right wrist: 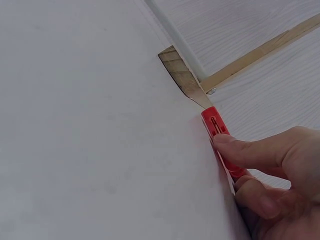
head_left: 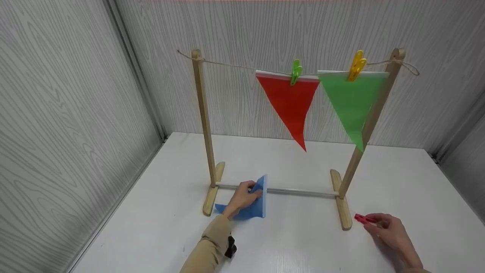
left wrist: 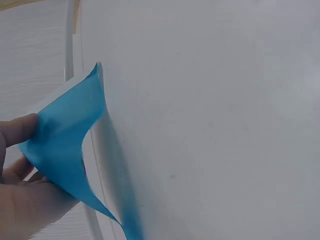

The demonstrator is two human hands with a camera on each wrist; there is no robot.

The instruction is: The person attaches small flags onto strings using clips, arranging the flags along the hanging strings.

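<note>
My left hand (head_left: 242, 198) pinches a blue triangular pennant (head_left: 258, 206) by its white-edged side, above the table near the rack's bottom bar. In the left wrist view the blue pennant (left wrist: 67, 137) bends between thumb and fingers, its tip trailing down. At the right, beside the rack's right foot, my right hand (head_left: 392, 232) pinches a red clothespin (head_left: 363, 218) between thumb and fingers. The right wrist view shows the red clothespin (right wrist: 215, 122) low over the tabletop. A red pennant (head_left: 290, 100) hangs from the string under a green clothespin (head_left: 296, 72); a green pennant (head_left: 350, 96) hangs under a yellow clothespin (head_left: 356, 66).
A wooden rack stands on the white table (head_left: 295, 246), with a left post (head_left: 204, 121), a right post (head_left: 373, 117) and a bottom bar (head_left: 299, 191). Twine (head_left: 231, 65) runs between the post tops. Grey wood-grain panels (head_left: 227, 30) enclose the back and sides.
</note>
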